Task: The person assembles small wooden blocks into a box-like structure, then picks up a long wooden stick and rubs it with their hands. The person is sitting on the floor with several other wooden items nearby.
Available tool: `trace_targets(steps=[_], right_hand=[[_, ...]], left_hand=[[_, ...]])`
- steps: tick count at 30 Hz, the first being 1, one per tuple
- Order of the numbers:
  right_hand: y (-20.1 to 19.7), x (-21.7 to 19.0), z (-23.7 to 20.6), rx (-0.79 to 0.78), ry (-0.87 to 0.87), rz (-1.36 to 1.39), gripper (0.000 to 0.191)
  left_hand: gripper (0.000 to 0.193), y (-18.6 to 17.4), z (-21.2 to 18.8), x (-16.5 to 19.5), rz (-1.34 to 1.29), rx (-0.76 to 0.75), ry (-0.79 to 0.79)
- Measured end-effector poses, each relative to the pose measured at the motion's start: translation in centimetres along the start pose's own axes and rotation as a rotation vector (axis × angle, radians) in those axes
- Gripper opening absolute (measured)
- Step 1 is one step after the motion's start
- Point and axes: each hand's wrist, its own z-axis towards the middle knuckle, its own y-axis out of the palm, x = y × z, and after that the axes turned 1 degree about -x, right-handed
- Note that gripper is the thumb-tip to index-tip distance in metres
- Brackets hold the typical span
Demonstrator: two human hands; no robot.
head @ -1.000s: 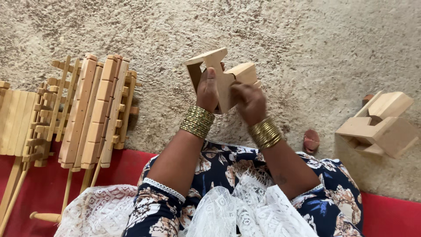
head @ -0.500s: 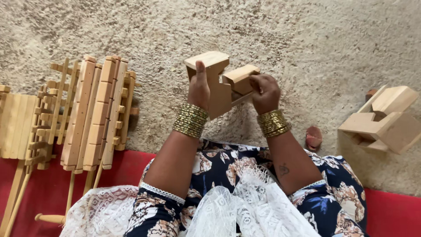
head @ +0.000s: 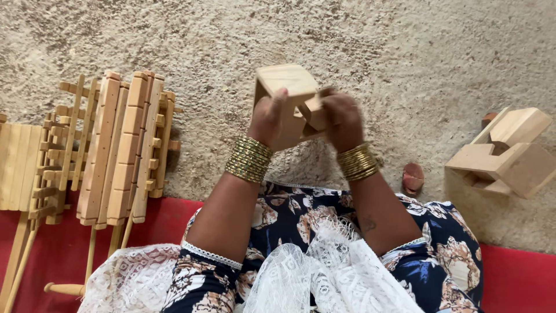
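Since the earlier frames, the pale wooden block assembly [head: 288,101] has been turned and lifted slightly, so that a flat square face now points upward, and both hands have been drawn closer together around it.

Beneath everything, a coarse beige carpet [head: 347,40] is spread over the floor, bordered nearest the person by a red mat [head: 515,278]. To the left, a large stack of slatted wooden frames with pegs and rails [head: 119,145] is laid partly on the carpet and partly on the red mat. Well apart to the right, a second pale wooden interlocked block piece [head: 505,152] is rested on the carpet, with a small reddish-brown rounded object [head: 413,177] between it and the person's lap. A dark floral garment with white lace [head: 313,272] is seen at the bottom.

The block assembly is held in the air above the carpet, in front of the lap. The left hand [head: 266,119] is clenched on its left side, thumb against the top edge. The right hand [head: 341,119] is closed on a smaller inner piece at the right; that grip is blurred, so the exact finger placement cannot be told.

A slip is judged possible: the pieces appear only loosely interlocked, and if the inner piece is pulled or twisted askew, it could jam or the assembly could drop onto the carpet.
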Motion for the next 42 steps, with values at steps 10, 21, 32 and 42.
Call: trace_targets(steps=[10,21,32,42], right_hand=[[-2.1,1.4,0.2,-0.194,0.666,0.012,0.018],[0.9,-1.5,1.8,-0.401,0.815,0.971,0.029],[-1.3,-0.3,0.1,-0.314,1.179,1.156,0.037],[-2.8,-0.7,-5.5,-0.265,0.494,0.466,0.039]], left_hand=[[0.063,0.9,-1.8,3.9,0.317,0.086,0.289],[0.058,2.5,-3.5,6.2,0.504,-0.189,0.236],[0.036,1.7,-4.3,8.8,0.565,-0.238,0.007],[0.053,-3.4,-4.3,6.6,0.383,0.083,0.023]])
